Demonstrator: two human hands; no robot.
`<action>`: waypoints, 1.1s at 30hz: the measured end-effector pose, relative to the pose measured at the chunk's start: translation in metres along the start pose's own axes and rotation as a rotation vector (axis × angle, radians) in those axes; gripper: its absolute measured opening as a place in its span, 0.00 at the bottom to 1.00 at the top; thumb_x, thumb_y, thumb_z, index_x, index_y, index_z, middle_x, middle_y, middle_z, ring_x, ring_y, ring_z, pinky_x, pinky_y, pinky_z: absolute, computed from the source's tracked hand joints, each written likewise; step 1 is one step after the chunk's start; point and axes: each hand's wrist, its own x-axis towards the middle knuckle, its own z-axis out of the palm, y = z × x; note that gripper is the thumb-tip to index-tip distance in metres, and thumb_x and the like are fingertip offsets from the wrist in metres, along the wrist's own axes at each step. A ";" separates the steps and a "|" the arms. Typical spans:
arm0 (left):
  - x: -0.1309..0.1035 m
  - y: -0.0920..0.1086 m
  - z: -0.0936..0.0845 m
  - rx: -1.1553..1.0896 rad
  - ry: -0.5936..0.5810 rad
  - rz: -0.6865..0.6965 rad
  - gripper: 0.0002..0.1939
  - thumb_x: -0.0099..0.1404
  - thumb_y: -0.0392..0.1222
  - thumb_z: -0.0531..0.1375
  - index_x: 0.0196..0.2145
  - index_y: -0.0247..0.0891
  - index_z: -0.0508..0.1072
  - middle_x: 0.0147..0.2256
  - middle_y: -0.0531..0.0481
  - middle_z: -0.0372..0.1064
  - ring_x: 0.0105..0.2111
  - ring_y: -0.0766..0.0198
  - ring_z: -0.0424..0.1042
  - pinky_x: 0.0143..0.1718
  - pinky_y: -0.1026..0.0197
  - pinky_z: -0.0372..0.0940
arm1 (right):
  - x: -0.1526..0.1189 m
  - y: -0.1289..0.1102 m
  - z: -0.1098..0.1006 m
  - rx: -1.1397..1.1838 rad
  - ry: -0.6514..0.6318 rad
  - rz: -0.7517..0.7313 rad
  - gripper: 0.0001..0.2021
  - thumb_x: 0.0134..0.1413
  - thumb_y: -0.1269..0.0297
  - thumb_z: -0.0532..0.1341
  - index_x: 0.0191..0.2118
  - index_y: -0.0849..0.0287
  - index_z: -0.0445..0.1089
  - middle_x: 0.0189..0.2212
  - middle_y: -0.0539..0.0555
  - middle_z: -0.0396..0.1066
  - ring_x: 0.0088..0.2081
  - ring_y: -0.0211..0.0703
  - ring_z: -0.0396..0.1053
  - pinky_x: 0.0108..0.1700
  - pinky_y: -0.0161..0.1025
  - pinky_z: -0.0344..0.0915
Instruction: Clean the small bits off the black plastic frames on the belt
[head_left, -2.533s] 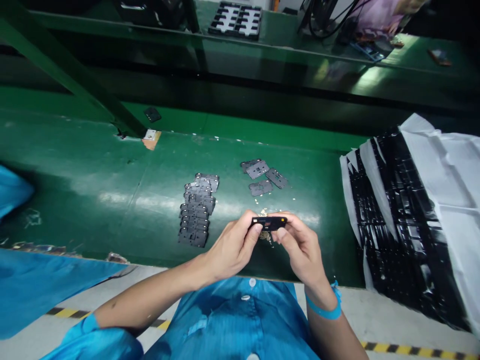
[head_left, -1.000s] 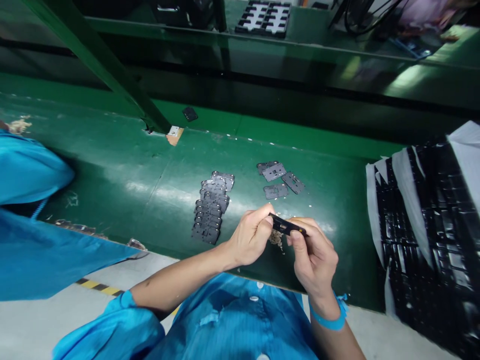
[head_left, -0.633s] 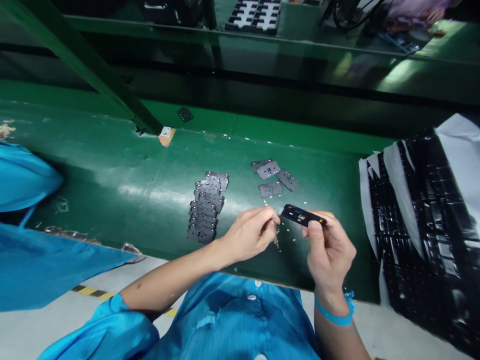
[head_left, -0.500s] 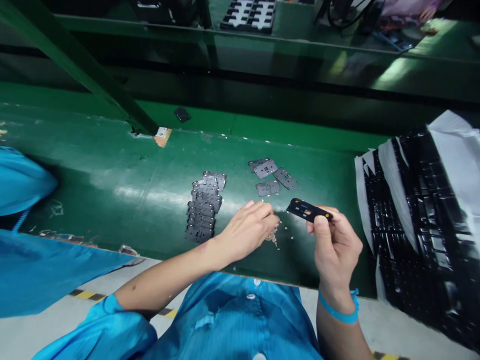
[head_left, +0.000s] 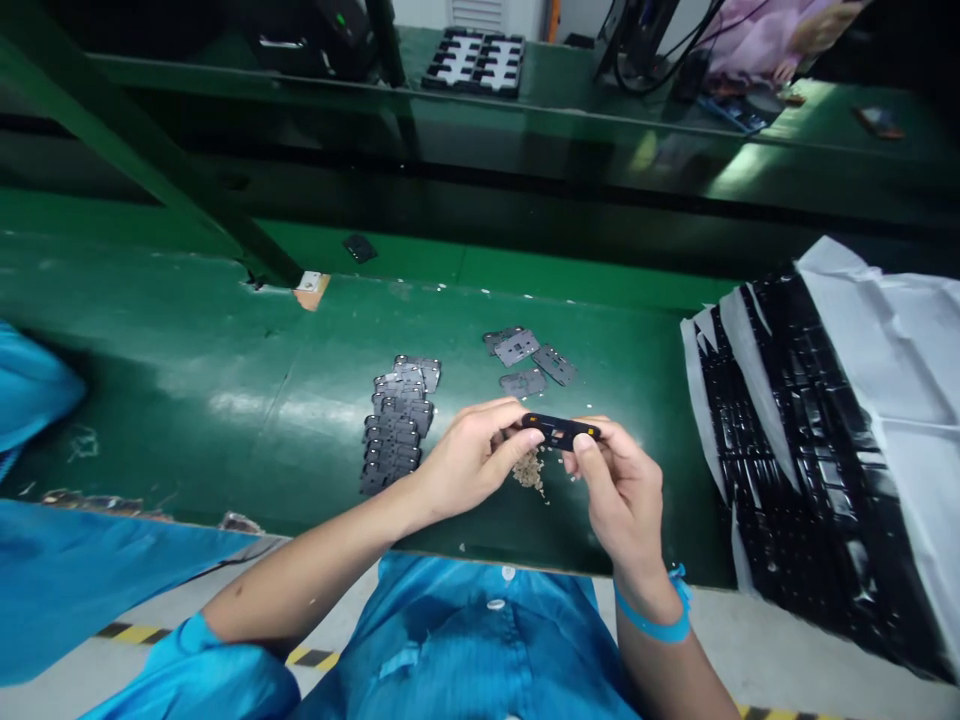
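While our left hand and right hand are gripping a black part, plates are overlapping at nine o'clock.

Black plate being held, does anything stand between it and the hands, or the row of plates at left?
Nothing visible separates the black plate from the left hand or the right hand, which grip its two ends. Toward the row of plates, the left hand itself stands between.

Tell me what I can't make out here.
In the head view:
Black plate, far side: turned away from view.
Crumb pile, far edge: behind the left hand.
Pink-clothed person: cut off by top edge.
Stacked grey plates, lower ones: partly covered by others.
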 end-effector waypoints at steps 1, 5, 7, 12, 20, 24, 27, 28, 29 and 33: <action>0.000 0.001 -0.002 -0.026 -0.005 -0.018 0.16 0.79 0.44 0.58 0.32 0.36 0.74 0.30 0.52 0.66 0.32 0.64 0.67 0.36 0.62 0.62 | 0.000 0.000 0.001 -0.002 -0.008 0.002 0.09 0.74 0.60 0.61 0.43 0.56 0.76 0.29 0.48 0.71 0.28 0.37 0.68 0.31 0.34 0.66; -0.004 -0.002 -0.010 -0.158 -0.034 -0.123 0.10 0.76 0.44 0.60 0.40 0.35 0.77 0.34 0.50 0.71 0.33 0.64 0.71 0.35 0.62 0.64 | 0.003 -0.001 0.008 -0.004 -0.045 0.001 0.09 0.74 0.61 0.61 0.42 0.57 0.76 0.27 0.48 0.70 0.27 0.37 0.68 0.29 0.33 0.65; -0.007 -0.004 -0.012 -0.205 -0.017 -0.164 0.10 0.75 0.44 0.61 0.43 0.35 0.77 0.36 0.49 0.73 0.31 0.64 0.71 0.33 0.62 0.64 | 0.006 -0.002 0.013 0.003 -0.052 -0.006 0.09 0.74 0.61 0.61 0.42 0.57 0.77 0.27 0.47 0.69 0.26 0.36 0.67 0.28 0.33 0.65; -0.015 -0.006 -0.012 -0.342 -0.006 -0.233 0.13 0.78 0.47 0.57 0.40 0.36 0.73 0.26 0.53 0.71 0.25 0.66 0.70 0.28 0.65 0.61 | 0.008 -0.001 0.029 0.021 0.037 -0.011 0.11 0.73 0.62 0.61 0.49 0.56 0.81 0.26 0.48 0.70 0.22 0.36 0.66 0.25 0.33 0.64; -0.027 0.000 -0.014 -0.366 -0.075 -0.276 0.15 0.80 0.50 0.55 0.37 0.38 0.70 0.22 0.54 0.72 0.21 0.67 0.70 0.23 0.66 0.59 | -0.001 0.009 0.039 0.101 0.138 -0.076 0.09 0.72 0.62 0.63 0.47 0.54 0.82 0.25 0.46 0.71 0.19 0.33 0.66 0.22 0.33 0.64; -0.030 0.003 -0.014 -0.329 -0.068 -0.264 0.15 0.80 0.49 0.55 0.36 0.38 0.70 0.22 0.55 0.70 0.21 0.67 0.70 0.23 0.66 0.58 | -0.001 0.006 0.035 0.108 0.099 -0.107 0.09 0.72 0.63 0.63 0.46 0.55 0.83 0.25 0.46 0.71 0.18 0.33 0.65 0.21 0.33 0.62; -0.033 0.004 -0.014 -0.278 -0.057 -0.220 0.15 0.80 0.47 0.55 0.36 0.38 0.70 0.23 0.56 0.70 0.22 0.68 0.70 0.25 0.65 0.59 | -0.002 0.004 0.034 0.110 0.089 -0.111 0.09 0.72 0.64 0.63 0.44 0.55 0.83 0.23 0.46 0.70 0.18 0.32 0.65 0.22 0.33 0.62; -0.034 0.005 -0.013 -0.258 -0.053 -0.201 0.15 0.80 0.46 0.54 0.36 0.38 0.71 0.24 0.55 0.70 0.23 0.68 0.70 0.26 0.65 0.60 | -0.003 0.004 0.035 0.111 0.092 -0.105 0.09 0.72 0.63 0.63 0.44 0.56 0.83 0.23 0.46 0.69 0.18 0.33 0.65 0.22 0.33 0.62; -0.035 0.005 -0.013 -0.239 -0.052 -0.181 0.14 0.80 0.45 0.54 0.36 0.38 0.71 0.24 0.55 0.70 0.24 0.68 0.70 0.27 0.65 0.60 | -0.003 0.004 0.035 0.108 0.099 -0.099 0.09 0.72 0.63 0.63 0.43 0.56 0.83 0.22 0.46 0.69 0.18 0.33 0.64 0.22 0.33 0.62; -0.038 0.005 -0.010 -0.212 -0.051 -0.143 0.15 0.80 0.45 0.54 0.35 0.38 0.71 0.25 0.55 0.69 0.26 0.67 0.70 0.30 0.64 0.62 | -0.005 0.005 0.037 0.085 0.152 -0.067 0.12 0.71 0.60 0.64 0.38 0.57 0.82 0.19 0.45 0.68 0.15 0.33 0.61 0.19 0.33 0.59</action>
